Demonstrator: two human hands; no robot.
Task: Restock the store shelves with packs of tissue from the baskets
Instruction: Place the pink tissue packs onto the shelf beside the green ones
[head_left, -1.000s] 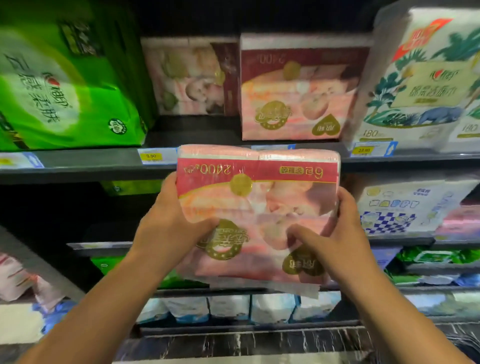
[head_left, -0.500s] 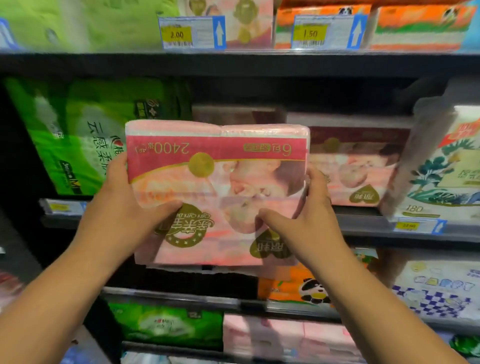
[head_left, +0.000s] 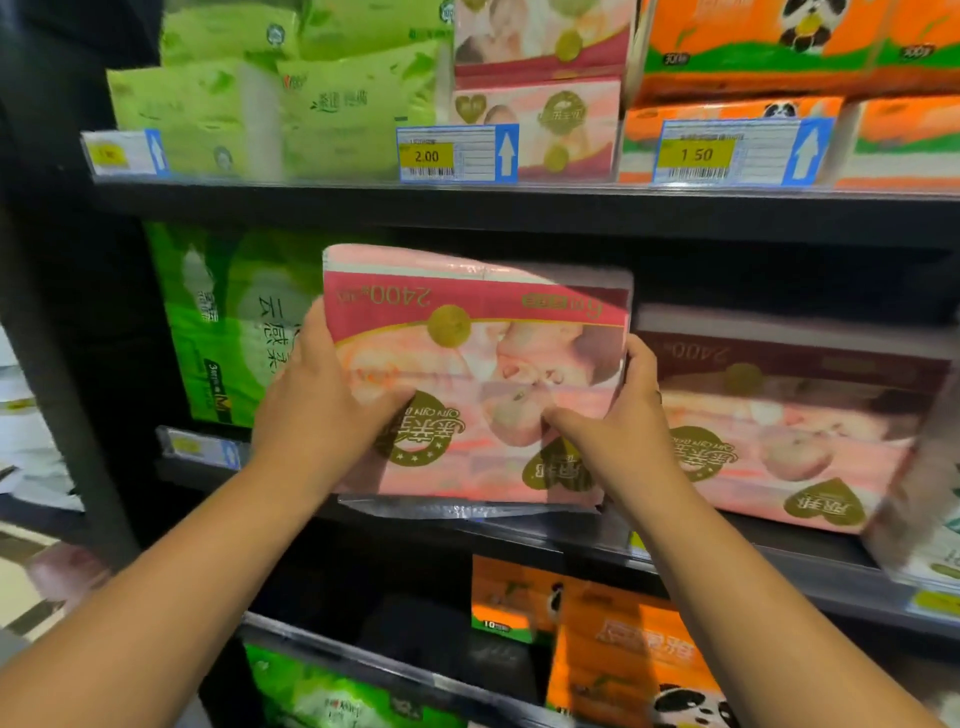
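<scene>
A pink tissue pack with gold seals, printed upside down, is held between both hands at the middle shelf opening. My left hand grips its left side with the thumb across the front. On its right side, my right hand holds it, thumb on the lower front. The pack's bottom edge hovers just above the shelf lip. It sits between a green pack on the left and a matching pink pack on the right.
The top shelf carries light green packs, small pink packs and orange panda packs, with price tags. Below are orange panda packs and a green pack. A dark upright post bounds the left side.
Both hands have raised the pink pack and carried it forward to the middle shelf gap. The view has tilted upward, so the top shelf shows now.
</scene>
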